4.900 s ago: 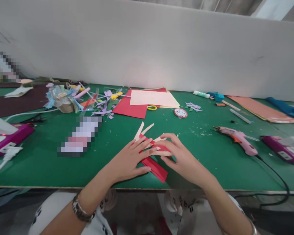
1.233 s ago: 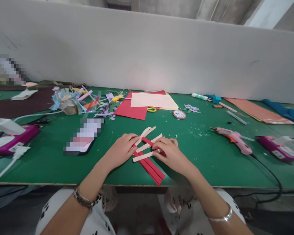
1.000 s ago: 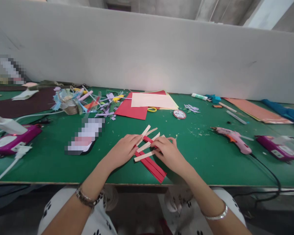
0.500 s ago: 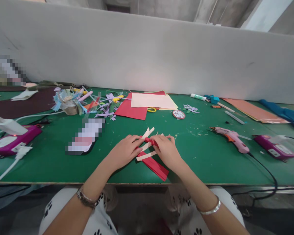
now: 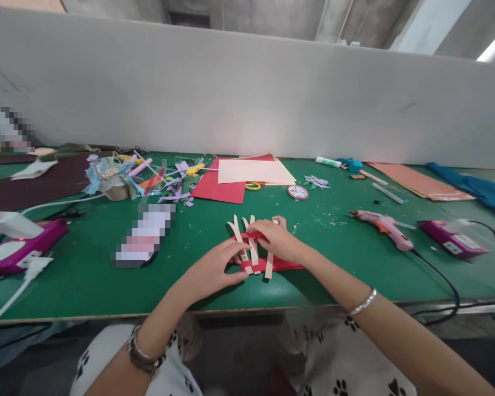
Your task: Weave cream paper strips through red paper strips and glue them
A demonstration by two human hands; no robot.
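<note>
Pale cream paper strips point(image 5: 253, 254) stand roughly upright on the table, crossed by an upper red paper strip point(image 5: 251, 235) and wider red paper strips point(image 5: 287, 265) below, which stretch out to the right. My left hand point(image 5: 216, 267) curls round the left end of this lattice, thumb at the lower red strip and fingers at the upper one; its fingertips are partly covered. From above, my right hand point(image 5: 277, 240) pinches the upper red strip, hiding its right end and part of the rightmost cream strip.
A phone point(image 5: 146, 236) lies to the left, near a purple power strip point(image 5: 28, 247). Red paper point(image 5: 218, 190), yellow-handled scissors point(image 5: 253, 186) and a round red-rimmed disc point(image 5: 298, 192) sit behind. On the right are a pink glue gun point(image 5: 385, 226) with a cord and another purple power strip point(image 5: 454, 239).
The strip lattice has turned, so the lower red strips now lie nearly sideways and the cream ones more upright. My right hand has moved slightly up; my left hand has opened wider round the left end.
</note>
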